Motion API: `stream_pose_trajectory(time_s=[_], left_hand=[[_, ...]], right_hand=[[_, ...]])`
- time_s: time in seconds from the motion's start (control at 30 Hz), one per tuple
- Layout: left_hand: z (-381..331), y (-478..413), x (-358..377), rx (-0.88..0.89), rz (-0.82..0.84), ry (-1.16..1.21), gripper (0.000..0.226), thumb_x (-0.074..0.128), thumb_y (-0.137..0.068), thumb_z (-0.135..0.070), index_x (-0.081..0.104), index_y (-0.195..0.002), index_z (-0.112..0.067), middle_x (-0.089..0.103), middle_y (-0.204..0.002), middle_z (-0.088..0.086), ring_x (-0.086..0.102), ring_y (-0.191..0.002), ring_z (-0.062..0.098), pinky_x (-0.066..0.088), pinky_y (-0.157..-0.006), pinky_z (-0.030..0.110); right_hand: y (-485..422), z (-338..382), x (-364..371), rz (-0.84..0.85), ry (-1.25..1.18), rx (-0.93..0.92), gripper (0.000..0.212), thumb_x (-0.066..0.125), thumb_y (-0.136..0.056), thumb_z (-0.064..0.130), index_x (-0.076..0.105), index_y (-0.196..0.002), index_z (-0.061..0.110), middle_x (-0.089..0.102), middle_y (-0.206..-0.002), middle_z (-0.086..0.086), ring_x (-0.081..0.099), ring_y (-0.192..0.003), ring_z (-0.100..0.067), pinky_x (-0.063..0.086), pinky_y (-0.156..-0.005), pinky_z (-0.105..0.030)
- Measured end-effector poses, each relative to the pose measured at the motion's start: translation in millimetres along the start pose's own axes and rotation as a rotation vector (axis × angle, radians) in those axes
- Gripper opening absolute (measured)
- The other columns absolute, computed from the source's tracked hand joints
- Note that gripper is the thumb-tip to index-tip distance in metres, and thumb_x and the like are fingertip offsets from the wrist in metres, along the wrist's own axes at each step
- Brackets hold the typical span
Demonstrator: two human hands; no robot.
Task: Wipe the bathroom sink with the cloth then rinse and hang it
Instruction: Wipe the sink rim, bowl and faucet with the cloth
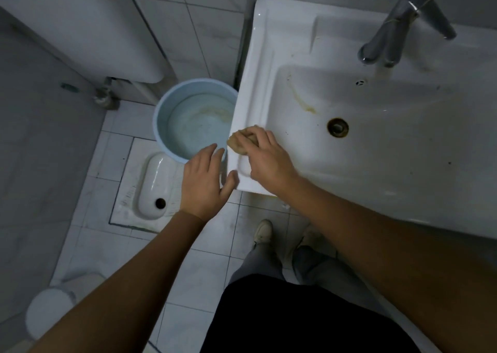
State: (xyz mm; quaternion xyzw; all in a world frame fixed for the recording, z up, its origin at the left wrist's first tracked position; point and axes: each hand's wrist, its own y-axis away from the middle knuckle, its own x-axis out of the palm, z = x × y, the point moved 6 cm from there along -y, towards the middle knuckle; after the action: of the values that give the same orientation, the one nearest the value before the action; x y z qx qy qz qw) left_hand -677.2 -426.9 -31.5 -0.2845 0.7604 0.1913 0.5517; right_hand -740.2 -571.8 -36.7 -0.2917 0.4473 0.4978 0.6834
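White-tiled bathroom floor (204, 269), dimly lit. The sink (376, 143) is a glossy white rectangular basin with a round metal drain (338, 127) and brownish stains on its left slope. A chrome faucet (398, 30) stands at the sink's rear. The right hand (265, 162) presses a crumpled tan cloth (238, 143) onto the sink's left rim, fingers closed over it. The left hand (205, 180) hovers just left of the sink, fingers spread, holding nothing. A round pale-blue bucket (193, 119) stands against the sink's left side, beside a squat toilet (154, 186).
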Motion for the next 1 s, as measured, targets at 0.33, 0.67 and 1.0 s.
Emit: stream_pose_trajectory(time_s=[0.33,0.67,1.0], left_hand=[[-45.6,-67.0,25.8,0.182,-0.016,0.013,0.05,0.053,-0.096,-0.04,0.057,-0.135,-0.01,0.051,-0.148,0.014,0.044,-0.139,0.033,0.035,-0.113,0.046],[-50.5,-70.5,24.7,0.192,-0.03,0.023,0.047,0.062,-0.091,-0.03,0.06,-0.132,-0.008,0.049,-0.151,0.015,0.041,-0.142,0.033,0.029,-0.116,0.045],[-52.1,-72.7,24.3,0.188,0.002,0.014,0.046,0.056,-0.093,-0.033,0.06,-0.131,-0.009,0.049,-0.151,0.016,0.041,-0.141,0.033,0.024,-0.117,0.04]], right_hand=[[-107.2,-78.8,-25.5,-0.076,0.124,0.126,0.087,0.08,-0.063,0.009,0.047,-0.142,0.02,0.048,-0.136,-0.008,0.048,-0.116,-0.029,0.05,-0.093,-0.039],[-145.4,-152.2,-75.0,-0.169,0.251,0.196,0.065,0.057,-0.075,-0.003,0.055,-0.135,0.021,0.05,-0.136,-0.006,0.049,-0.112,-0.033,0.051,-0.077,-0.04],[-95.9,-216.6,-104.0,-0.185,0.109,0.505,0.064,0.073,-0.083,0.012,0.049,-0.141,0.024,0.039,-0.144,-0.006,0.043,-0.128,-0.03,0.053,-0.095,-0.045]])
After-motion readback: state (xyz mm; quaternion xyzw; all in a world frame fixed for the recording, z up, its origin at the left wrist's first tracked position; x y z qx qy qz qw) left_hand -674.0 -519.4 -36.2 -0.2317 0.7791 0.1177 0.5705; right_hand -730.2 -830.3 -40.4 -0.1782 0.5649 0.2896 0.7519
